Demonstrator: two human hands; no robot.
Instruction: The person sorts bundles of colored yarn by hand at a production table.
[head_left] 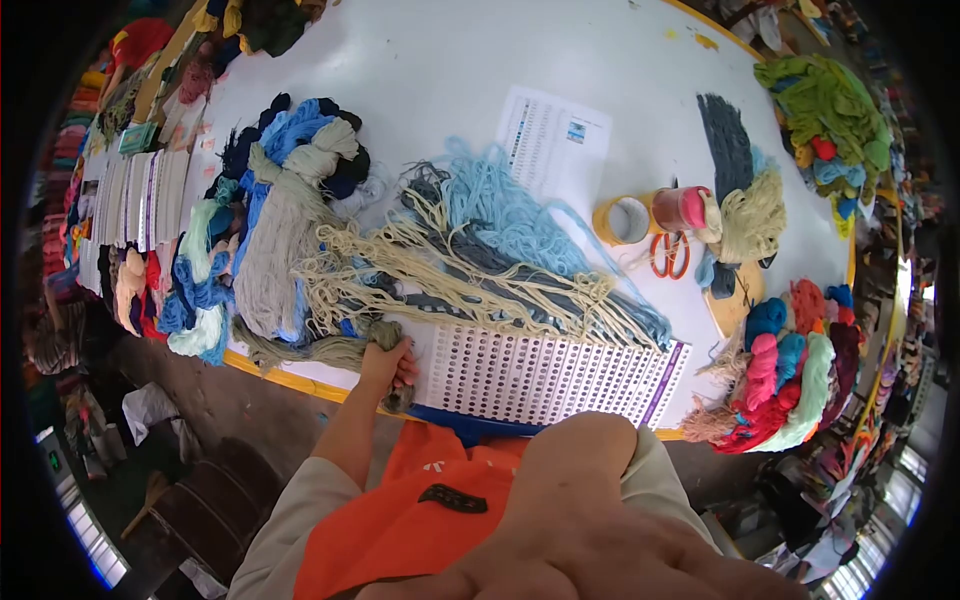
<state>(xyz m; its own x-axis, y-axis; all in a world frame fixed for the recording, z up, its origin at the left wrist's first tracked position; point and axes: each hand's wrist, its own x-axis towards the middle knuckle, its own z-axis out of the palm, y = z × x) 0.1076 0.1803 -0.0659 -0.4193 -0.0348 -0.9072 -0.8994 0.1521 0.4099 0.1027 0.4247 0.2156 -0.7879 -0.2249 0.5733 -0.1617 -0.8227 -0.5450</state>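
Note:
At the table's front edge my left hand is closed round a bunched olive-grey yarn skein. My right hand is large and close to the camera, its back showing; the lower frame edge cuts off its fingers. Just right of my left hand lies a row of white punched cards with dark holes. Behind the cards are spread long cream yarn strands, dark grey strands and a loose light blue yarn heap. A thick grey-beige skein lies to the left.
A printed sheet lies at the back. On the right are a yellow tape roll, red-handled scissors, a dark grey yarn bundle and several coloured skeins. More punched cards and a green yarn heap flank the table.

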